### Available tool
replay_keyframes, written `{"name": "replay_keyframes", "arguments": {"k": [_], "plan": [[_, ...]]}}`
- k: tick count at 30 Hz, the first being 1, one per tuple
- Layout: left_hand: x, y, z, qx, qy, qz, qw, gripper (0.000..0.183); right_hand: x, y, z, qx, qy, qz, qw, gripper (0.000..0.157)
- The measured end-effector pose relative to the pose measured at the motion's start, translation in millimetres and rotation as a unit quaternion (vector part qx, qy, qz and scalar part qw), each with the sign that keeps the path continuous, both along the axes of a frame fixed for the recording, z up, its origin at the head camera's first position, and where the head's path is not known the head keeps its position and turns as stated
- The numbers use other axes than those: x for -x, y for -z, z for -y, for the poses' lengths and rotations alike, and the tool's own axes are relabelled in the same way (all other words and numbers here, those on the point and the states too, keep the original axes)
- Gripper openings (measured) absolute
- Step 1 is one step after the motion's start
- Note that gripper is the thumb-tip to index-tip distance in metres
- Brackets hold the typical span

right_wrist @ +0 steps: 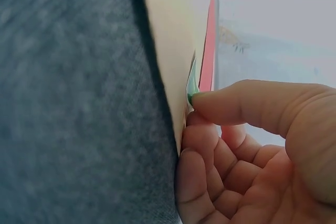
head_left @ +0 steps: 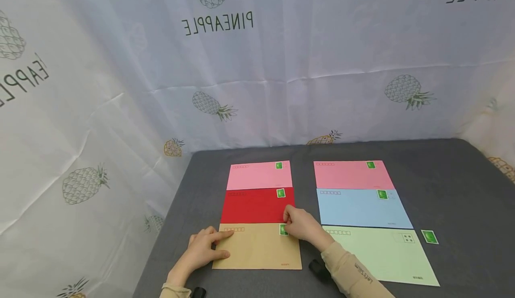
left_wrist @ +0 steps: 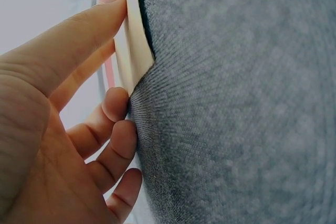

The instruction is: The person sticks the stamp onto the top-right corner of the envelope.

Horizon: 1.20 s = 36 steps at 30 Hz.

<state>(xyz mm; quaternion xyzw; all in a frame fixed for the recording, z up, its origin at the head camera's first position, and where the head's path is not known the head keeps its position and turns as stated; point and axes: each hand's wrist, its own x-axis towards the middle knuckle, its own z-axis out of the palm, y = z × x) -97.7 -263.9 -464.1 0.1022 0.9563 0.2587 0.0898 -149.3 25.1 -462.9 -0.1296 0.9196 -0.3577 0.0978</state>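
Observation:
On the left side of the table lies a tan envelope point(head_left: 257, 253). My left hand point(head_left: 201, 246) rests at its left edge, thumb and forefinger stretched flat onto the paper; in the left wrist view the other fingers are loosely bent beside the table cloth. At the envelope's top right corner, my right hand point(head_left: 301, 224) pinches a green stamp point(right_wrist: 192, 85) between thumb and fingers. One side of this stamp is tilted up from the paper, and the hand partly hides it. Above the tan envelope lie a red envelope point(head_left: 249, 208) and a pink envelope point(head_left: 257, 178), each bearing a green stamp.
To the right lie another pink envelope point(head_left: 350, 176) and a blue envelope point(head_left: 358, 210), both stamped, above a pale green envelope point(head_left: 374, 253) with a printed box. Beside that lies a loose green stamp point(head_left: 429, 236). A pineapple-print curtain point(head_left: 257, 56) hangs behind the grey table point(head_left: 462, 186).

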Motion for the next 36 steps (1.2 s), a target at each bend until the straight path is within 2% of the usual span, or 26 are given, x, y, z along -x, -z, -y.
{"name": "replay_keyframes", "arguments": {"k": [23, 36], "plan": [[-0.6, -0.7, -0.7, 0.007, -0.003, 0.002, 1.0000, 0.056, -3.7, 0.2, -0.8, -0.016, -0.010, -0.007, 1.000, 0.019], [-0.8, 0.4, -1.5, 0.006, -0.008, 0.002, 0.9999, 0.056, -1.8, 0.7, -0.5, -0.034, -0.027, -0.008, 0.999, 0.006]]}}
